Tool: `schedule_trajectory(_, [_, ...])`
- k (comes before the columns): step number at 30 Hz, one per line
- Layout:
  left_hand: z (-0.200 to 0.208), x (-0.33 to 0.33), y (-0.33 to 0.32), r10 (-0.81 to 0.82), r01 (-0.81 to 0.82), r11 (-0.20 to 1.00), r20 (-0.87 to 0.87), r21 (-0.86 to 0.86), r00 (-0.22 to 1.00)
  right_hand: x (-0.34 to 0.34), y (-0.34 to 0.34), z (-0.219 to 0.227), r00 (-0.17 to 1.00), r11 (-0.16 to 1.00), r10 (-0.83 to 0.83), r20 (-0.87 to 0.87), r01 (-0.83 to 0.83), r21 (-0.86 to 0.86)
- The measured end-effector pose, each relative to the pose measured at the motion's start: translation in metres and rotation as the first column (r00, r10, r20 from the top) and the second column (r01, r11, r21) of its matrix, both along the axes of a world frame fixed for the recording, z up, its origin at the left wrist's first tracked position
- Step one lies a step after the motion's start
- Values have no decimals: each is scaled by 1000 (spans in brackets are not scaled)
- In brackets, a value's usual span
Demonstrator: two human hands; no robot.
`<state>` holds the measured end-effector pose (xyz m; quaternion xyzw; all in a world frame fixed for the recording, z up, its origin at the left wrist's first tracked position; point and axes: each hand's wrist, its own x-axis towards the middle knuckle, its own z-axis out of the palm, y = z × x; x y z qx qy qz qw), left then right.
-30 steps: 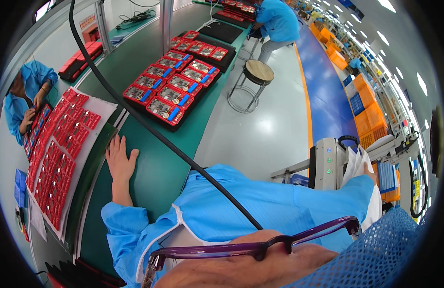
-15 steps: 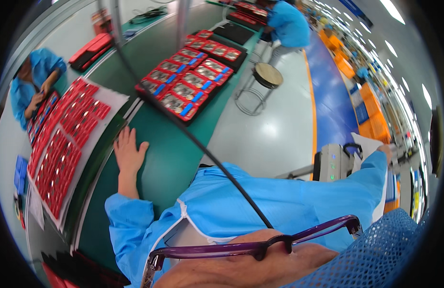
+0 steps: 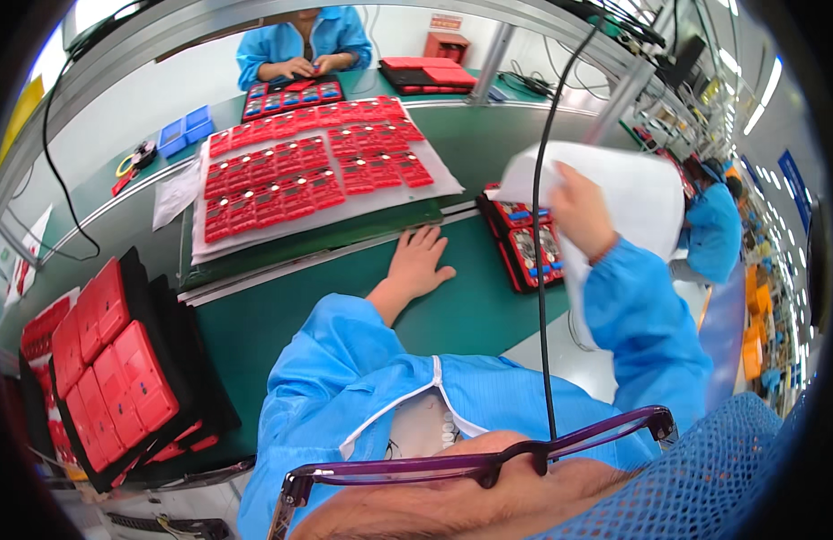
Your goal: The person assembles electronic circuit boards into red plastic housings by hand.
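Though curved, sheet (image 3: 646,193) downward, axis unclear

A white wall (image 3: 119,130) stands beyond the green counter's (image 3: 245,351) far edge, near which a metal post (image 3: 494,63) rises. Past the right edge, pale floor (image 3: 576,369) shows; ceiling lights (image 3: 764,94) shine.

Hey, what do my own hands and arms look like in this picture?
Your left hand and right hand are ungloved, the right one somewhat blurred. Both arms wear loose, creased, bright blue long sleeves: the left sleeve and the right sleeve match.
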<state>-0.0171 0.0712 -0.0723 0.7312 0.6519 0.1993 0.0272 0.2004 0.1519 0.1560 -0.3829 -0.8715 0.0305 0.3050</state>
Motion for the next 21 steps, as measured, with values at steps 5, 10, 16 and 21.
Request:
schedule_trajectory(5, [-2,1,5,-5,7,1000,113,-14,994,-188,15,-8,971,960,240,14,-239,148])
schedule_trajectory(10, [4,2,5,1,6,999,142,-51,990,-289,-32,-1,827,774,559,-53,-498,392])
schedule_trajectory(16, [0,-1,5,-78,81,997,311,4,947,-293,-65,-13,804,557,558,206,-547,625])
schedule_trajectory(21, [-14,4,10,-29,-22,973,220,229,975,-267,-35,-31,819,689,561,118,-542,482])
